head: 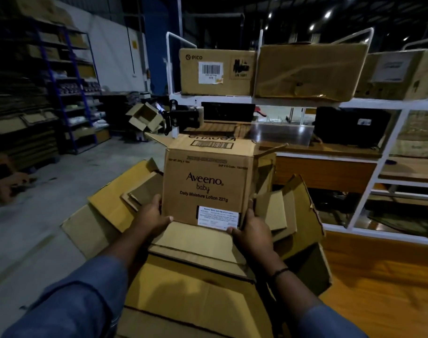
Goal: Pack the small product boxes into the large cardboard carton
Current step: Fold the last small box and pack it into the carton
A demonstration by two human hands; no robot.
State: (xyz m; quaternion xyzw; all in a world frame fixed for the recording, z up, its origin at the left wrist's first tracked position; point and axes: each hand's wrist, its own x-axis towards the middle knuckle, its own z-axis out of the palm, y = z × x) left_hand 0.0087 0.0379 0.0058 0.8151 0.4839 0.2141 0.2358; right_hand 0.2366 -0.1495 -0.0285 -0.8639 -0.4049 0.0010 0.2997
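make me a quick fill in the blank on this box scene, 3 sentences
1. The carton held by both hands is printed with the brand name ____.
2. The left hand and the right hand grip the carton at its ____ corners.
3. The box on the white shelf carries the logo ____.

Missing words: Aveeno; bottom; PICO
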